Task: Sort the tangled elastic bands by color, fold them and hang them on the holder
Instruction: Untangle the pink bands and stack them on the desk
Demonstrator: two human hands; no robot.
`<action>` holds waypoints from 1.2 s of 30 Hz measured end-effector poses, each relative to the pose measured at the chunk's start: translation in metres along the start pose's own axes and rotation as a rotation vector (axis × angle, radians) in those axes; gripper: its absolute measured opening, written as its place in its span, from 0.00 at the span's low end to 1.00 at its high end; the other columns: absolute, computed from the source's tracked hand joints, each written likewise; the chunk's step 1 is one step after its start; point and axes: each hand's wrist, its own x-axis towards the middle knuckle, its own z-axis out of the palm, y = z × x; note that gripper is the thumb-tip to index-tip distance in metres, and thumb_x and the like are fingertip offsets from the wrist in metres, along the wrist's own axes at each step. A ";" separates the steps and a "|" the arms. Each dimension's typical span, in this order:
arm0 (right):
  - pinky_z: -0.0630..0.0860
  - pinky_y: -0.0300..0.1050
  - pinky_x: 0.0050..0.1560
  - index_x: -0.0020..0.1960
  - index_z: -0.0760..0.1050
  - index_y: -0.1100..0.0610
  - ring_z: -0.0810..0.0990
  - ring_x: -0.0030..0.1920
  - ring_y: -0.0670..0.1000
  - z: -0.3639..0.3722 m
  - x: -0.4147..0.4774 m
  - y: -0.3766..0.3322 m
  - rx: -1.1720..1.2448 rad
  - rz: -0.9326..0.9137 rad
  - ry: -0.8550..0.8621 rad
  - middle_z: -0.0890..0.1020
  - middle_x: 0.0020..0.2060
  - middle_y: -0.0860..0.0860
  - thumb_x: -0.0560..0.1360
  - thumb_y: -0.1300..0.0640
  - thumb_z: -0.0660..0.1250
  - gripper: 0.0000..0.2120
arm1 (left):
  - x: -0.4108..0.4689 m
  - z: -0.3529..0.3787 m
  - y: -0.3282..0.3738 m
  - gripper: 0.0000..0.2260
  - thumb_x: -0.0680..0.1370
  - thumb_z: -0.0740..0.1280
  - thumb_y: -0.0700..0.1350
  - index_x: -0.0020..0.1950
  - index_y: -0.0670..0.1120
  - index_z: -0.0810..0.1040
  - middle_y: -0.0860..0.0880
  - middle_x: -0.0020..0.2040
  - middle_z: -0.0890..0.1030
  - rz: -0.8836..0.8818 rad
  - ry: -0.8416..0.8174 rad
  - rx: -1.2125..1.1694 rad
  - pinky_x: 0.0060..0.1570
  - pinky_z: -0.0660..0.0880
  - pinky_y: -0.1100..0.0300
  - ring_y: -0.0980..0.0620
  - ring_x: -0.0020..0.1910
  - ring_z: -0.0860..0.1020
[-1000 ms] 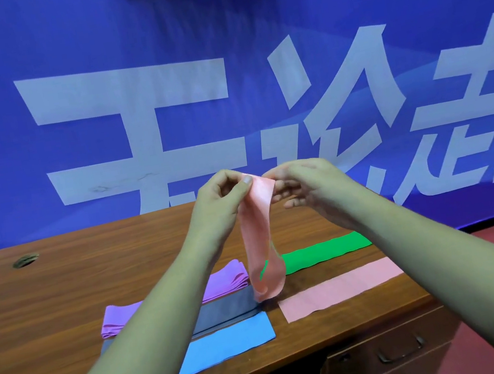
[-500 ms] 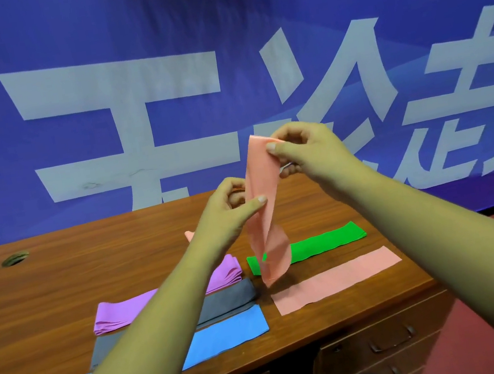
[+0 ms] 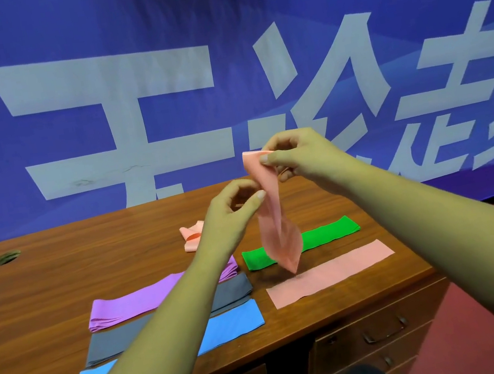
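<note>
A pink elastic band [image 3: 276,224] hangs twisted above the wooden desk [image 3: 60,281]. My right hand [image 3: 296,156] pinches its top end. My left hand [image 3: 233,211], lower and to the left, pinches the band's middle between thumb and fingers. Its lower tip dangles just over a flat pink band [image 3: 330,272] on the desk. Flat on the desk also lie a green band [image 3: 327,234], a purple band [image 3: 134,303], a grey band [image 3: 232,289] and a blue band [image 3: 231,322]. Another small crumpled pink band [image 3: 192,236] sits behind my left wrist.
The desk's front edge has drawers [image 3: 381,330] at the right. A round cable hole [image 3: 6,257] is at the desk's far left. A blue banner with large white characters [image 3: 118,116] stands right behind the desk. No holder is in view.
My right hand has lifted the band's top end up and to the right; my left hand has slid down to its middle. The band's loop has drawn out into a twisted strip.
</note>
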 end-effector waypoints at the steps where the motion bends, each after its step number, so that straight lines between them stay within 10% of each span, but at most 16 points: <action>1: 0.76 0.44 0.40 0.50 0.80 0.63 0.78 0.37 0.48 0.000 -0.001 -0.001 0.006 -0.001 -0.008 0.80 0.37 0.53 0.76 0.60 0.69 0.06 | 0.001 0.001 0.001 0.08 0.78 0.69 0.42 0.57 0.46 0.80 0.52 0.53 0.83 -0.017 -0.010 -0.040 0.56 0.76 0.58 0.56 0.53 0.80; 7: 0.77 0.43 0.40 0.51 0.80 0.63 0.79 0.38 0.48 -0.001 -0.002 -0.001 -0.030 -0.007 -0.020 0.81 0.40 0.55 0.76 0.59 0.69 0.08 | 0.002 0.005 0.001 0.17 0.76 0.71 0.46 0.64 0.47 0.76 0.50 0.60 0.82 -0.098 -0.010 -0.198 0.62 0.75 0.54 0.53 0.61 0.79; 13: 0.79 0.46 0.42 0.48 0.81 0.62 0.79 0.36 0.45 -0.001 -0.002 0.004 -0.114 -0.003 -0.012 0.82 0.39 0.55 0.76 0.58 0.69 0.07 | 0.002 0.002 -0.003 0.09 0.69 0.73 0.53 0.44 0.50 0.79 0.52 0.45 0.80 -0.170 -0.028 -0.104 0.49 0.72 0.58 0.54 0.46 0.76; 24: 0.79 0.43 0.37 0.49 0.80 0.63 0.82 0.34 0.48 0.004 -0.002 0.009 -0.122 0.047 0.022 0.84 0.39 0.59 0.77 0.59 0.68 0.06 | -0.001 -0.003 0.006 0.06 0.77 0.70 0.40 0.45 0.52 0.79 0.53 0.35 0.84 -0.116 0.060 -0.180 0.39 0.73 0.63 0.58 0.35 0.79; 30: 0.79 0.44 0.39 0.48 0.80 0.61 0.83 0.36 0.50 0.004 -0.001 0.013 -0.123 0.057 0.075 0.84 0.40 0.59 0.77 0.59 0.68 0.05 | 0.005 -0.019 0.011 0.07 0.73 0.75 0.45 0.39 0.57 0.81 0.54 0.48 0.78 -0.073 0.118 -0.091 0.50 0.70 0.62 0.54 0.50 0.76; 36: 0.78 0.43 0.38 0.46 0.81 0.59 0.83 0.35 0.48 0.008 0.001 0.013 -0.097 0.017 0.132 0.84 0.39 0.57 0.76 0.60 0.69 0.04 | 0.001 -0.021 0.007 0.07 0.78 0.68 0.39 0.42 0.48 0.76 0.56 0.34 0.77 -0.077 0.047 -0.028 0.40 0.70 0.62 0.56 0.37 0.73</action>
